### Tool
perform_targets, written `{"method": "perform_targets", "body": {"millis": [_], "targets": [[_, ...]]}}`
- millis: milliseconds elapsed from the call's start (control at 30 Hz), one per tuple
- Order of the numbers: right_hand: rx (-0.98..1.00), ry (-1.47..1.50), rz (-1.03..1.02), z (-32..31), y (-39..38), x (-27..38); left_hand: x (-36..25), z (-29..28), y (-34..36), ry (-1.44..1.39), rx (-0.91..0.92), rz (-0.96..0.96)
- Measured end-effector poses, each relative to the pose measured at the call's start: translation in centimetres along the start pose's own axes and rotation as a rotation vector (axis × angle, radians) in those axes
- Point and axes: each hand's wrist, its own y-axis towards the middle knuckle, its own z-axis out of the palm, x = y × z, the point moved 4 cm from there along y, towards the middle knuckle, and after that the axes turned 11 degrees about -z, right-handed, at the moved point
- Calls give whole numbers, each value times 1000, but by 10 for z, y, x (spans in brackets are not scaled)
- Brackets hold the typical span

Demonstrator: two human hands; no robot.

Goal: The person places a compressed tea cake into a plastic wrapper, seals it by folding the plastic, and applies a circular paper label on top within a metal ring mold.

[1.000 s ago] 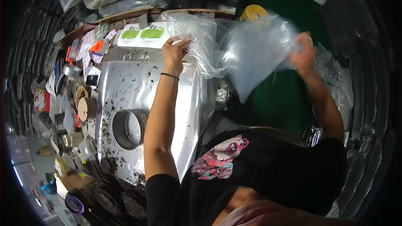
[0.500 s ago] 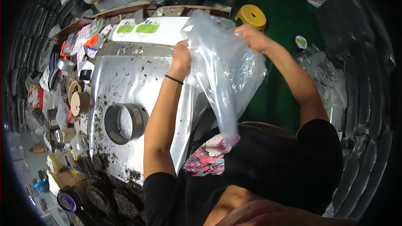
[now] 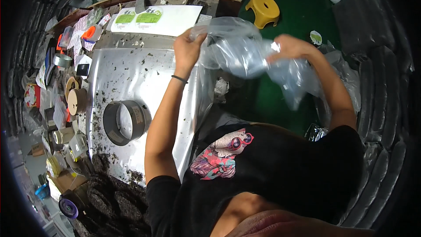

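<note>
A clear, crumpled plastic bag (image 3: 235, 56) is stretched between my hands, over the right edge of a shiny metal tray (image 3: 166, 57) and the green floor. My left hand (image 3: 187, 46) pinches its left end near a white label sheet (image 3: 177, 17). My right hand (image 3: 289, 48) grips the bag farther right, slightly smeared, while part of it hangs below that hand. A grey metal ring (image 3: 116, 123) sits on the tray, among scattered dark bits.
A yellow stool (image 3: 261, 8) stands on the green floor (image 3: 302, 22). Tape rolls (image 3: 76, 101), containers and papers crowd the left side. Dark clumps (image 3: 105, 193) lie at lower left. Stacked dark plastic-wrapped packs (image 3: 379, 92) line the right.
The bag swung down toward my chest, and now lies more horizontal between my hands. My left hand moved up; my right hand went inward, then outward to the right again.
</note>
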Motion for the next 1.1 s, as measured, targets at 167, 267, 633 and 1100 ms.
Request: {"method": "perform_targets", "body": {"millis": [167,267,633,1100], "targets": [[-74,1180,-21,73,-1,41,-17,56,-38,331,180,16],[-440,1493,-167,94,33,15,-35,79,-57,319,308,255],[-1080,1860,-272,56,138,9,3,92,-84,-152,335,-144],[175,-324,-350,170,103,-13,33,106,-59,-942,211,-674]]}}
